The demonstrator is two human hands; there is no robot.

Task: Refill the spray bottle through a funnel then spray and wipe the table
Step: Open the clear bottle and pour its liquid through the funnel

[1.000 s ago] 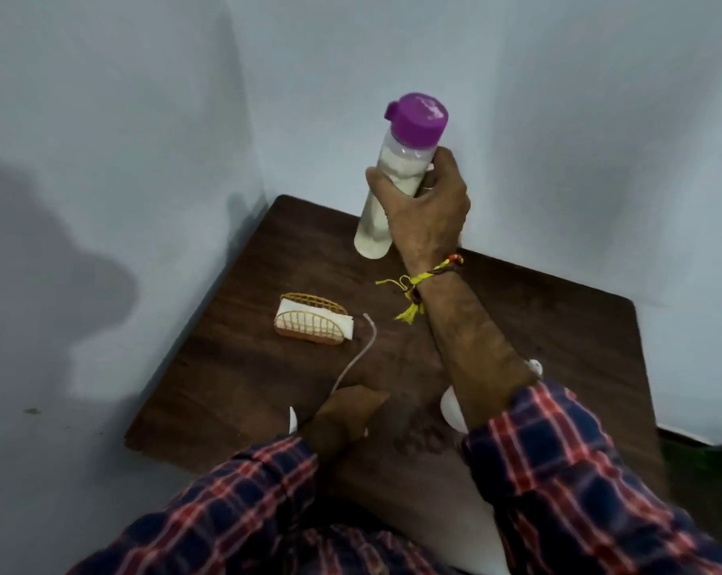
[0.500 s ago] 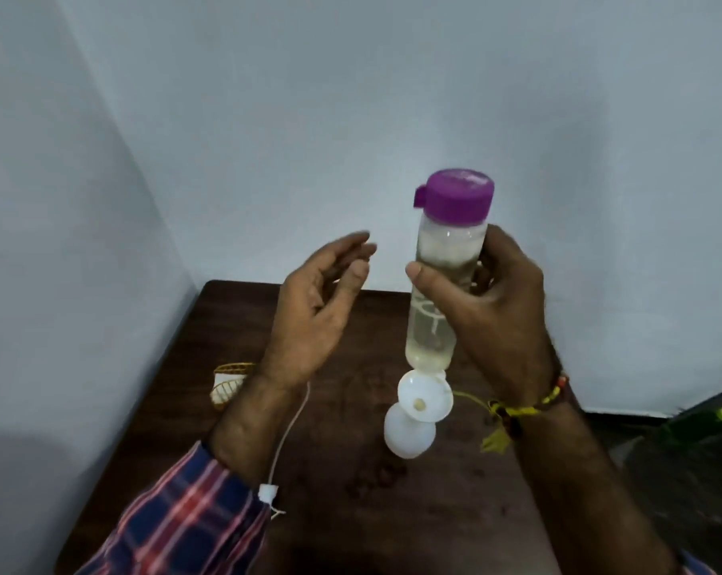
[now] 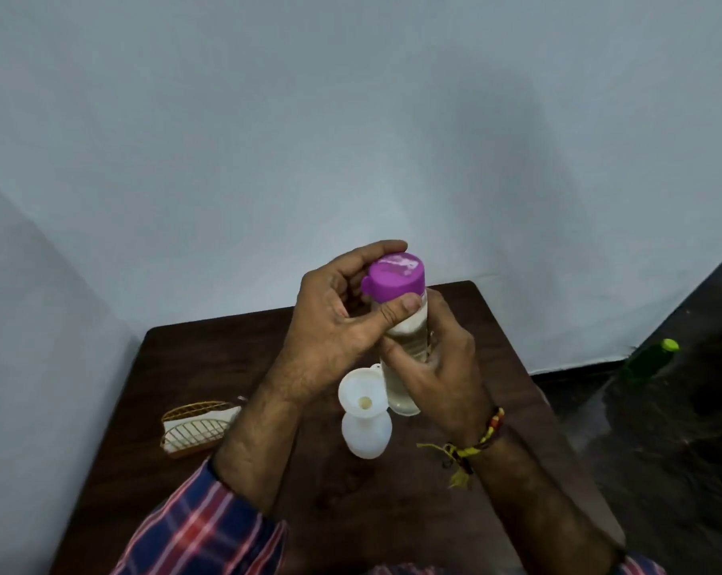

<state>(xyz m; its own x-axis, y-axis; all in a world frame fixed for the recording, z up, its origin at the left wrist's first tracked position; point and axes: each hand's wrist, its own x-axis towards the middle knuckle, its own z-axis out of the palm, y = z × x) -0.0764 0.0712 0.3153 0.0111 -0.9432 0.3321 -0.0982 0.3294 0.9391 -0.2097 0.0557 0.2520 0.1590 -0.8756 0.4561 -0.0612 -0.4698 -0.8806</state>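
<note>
Steadying the water bottle point(image 3: 407, 346) upright, the right hand point(image 3: 438, 367) gripped its body. The left hand point(image 3: 334, 321) pinched the purple cap point(image 3: 393, 276), likely to open it; funnel point(image 3: 361, 392) and spray bottle point(image 3: 366, 435) stood just below both hands.

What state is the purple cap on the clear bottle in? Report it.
On and shut: the purple cap sits flush atop the clear plastic bottle. The left hand grips it; the right hand holds the body.

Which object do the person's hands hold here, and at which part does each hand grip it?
The clear bottle: the right hand grips its body, and the left hand curls round its purple cap.
</note>
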